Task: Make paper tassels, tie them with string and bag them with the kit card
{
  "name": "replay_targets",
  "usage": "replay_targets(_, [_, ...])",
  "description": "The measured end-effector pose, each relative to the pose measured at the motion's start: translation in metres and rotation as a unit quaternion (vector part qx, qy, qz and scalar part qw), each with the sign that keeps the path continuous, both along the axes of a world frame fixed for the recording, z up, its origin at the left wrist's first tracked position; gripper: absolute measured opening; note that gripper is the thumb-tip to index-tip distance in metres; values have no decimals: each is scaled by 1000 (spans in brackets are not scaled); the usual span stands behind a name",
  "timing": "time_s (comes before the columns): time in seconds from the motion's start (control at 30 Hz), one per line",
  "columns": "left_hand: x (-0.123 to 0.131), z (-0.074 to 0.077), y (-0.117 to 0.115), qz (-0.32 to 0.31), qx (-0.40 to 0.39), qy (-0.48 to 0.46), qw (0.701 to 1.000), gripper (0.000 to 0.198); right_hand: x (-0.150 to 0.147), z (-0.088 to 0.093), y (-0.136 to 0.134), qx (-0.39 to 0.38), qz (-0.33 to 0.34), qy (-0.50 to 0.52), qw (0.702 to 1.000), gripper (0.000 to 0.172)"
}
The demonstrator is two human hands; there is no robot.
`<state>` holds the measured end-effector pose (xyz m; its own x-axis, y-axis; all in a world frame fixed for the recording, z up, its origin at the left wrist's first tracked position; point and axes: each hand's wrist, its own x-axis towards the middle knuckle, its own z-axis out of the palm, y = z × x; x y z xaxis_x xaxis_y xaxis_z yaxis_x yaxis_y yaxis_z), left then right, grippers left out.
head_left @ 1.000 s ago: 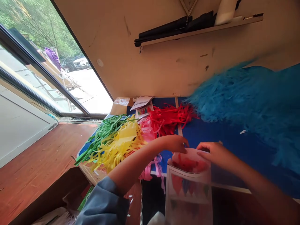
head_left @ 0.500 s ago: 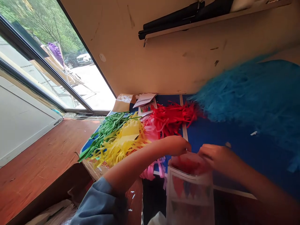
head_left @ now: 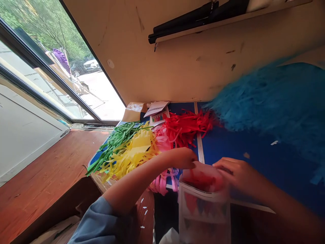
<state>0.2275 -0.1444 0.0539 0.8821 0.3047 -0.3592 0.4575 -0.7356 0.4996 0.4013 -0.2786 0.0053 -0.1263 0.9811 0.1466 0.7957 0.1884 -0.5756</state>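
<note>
A clear plastic bag [head_left: 205, 213] hangs at the table's front edge, with a printed card of coloured tassels showing through its front. Red material shows inside its upper part. My left hand [head_left: 186, 158] is closed on the left side of the bag's upper edge, its fingertips mostly turned out of sight. On the opposite side, my right hand [head_left: 232, 171] pinches the bag's rim with curled fingers. Just beyond my left hand lie red tassels [head_left: 185, 130] and pink tassels [head_left: 162, 139], with yellow tassels [head_left: 137, 149] and green tassels [head_left: 118, 140] farther left.
A large heap of blue tassels [head_left: 269, 101] covers the right of the blue table [head_left: 218, 145]. Printed cards [head_left: 157, 108] and a brown packet [head_left: 134, 110] lie at the back against the wall. An open cardboard box [head_left: 63, 206] stands on the floor at lower left.
My left hand has shifted a little to the left, and the bag's mouth looks slightly wider. My right hand stays at the rim. The view has moved slightly.
</note>
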Motion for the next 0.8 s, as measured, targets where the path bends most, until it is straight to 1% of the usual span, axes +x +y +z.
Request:
replay_targets(0.03, [-3, -1, 2, -7, -11, 6, 1000, 13, 2, 1, 0, -44, -29, 47, 997, 24])
replay_targets(0.1, [-11, -3, 5, -17, -46, 8, 999, 16, 6, 1, -1, -109, -80, 125, 983, 26])
replay_targets(0.17, [-17, -6, 6, -9, -73, 4, 997, 21, 9, -1, -3, -144, -107, 188, 966, 29])
replay_targets(0.23, [-22, -10, 5, 9, -85, -10, 996, 25, 9, -4, -4, -158, -113, 239, 951, 31])
replay_targets(0.33, [-27, -16, 2, 37, -86, -38, 995, 29, 7, -7, -5, -147, -117, 269, 945, 32])
replay_targets(0.5, [-36, -18, 2, 63, -107, -58, 991, 27, 1, -5, -6, -61, -112, 217, 968, 26])
replay_targets(0.57, [-42, -19, 2, 79, -144, -60, 985, 27, 1, -4, -7, -31, -105, 202, 973, 24])
replay_targets(0.6, [-46, -21, 1, 100, -185, -69, 975, 30, 2, -5, -8, -24, -106, 201, 974, 24])
replay_targets(0.63, [-50, -25, -1, 129, -244, -88, 957, 34, 3, -6, -9, -23, -114, 204, 972, 24])
replay_targets(0.67, [-54, -29, -4, 163, -315, -115, 928, 42, 4, -9, -10, -28, -128, 213, 968, 25])
replay_targets(0.73, [-62, -42, -16, 225, -453, -189, 842, 59, 5, -16, -14, -57, -161, 259, 951, 32])
replay_targets(0.77, [-65, -50, -24, 240, -503, -226, 799, 66, 5, -20, -16, -84, -167, 297, 936, 38])
replay_targets(0.8, [-67, -58, -34, 249, -534, -266, 763, 70, 3, -26, -19, -117, -164, 341, 918, 44])
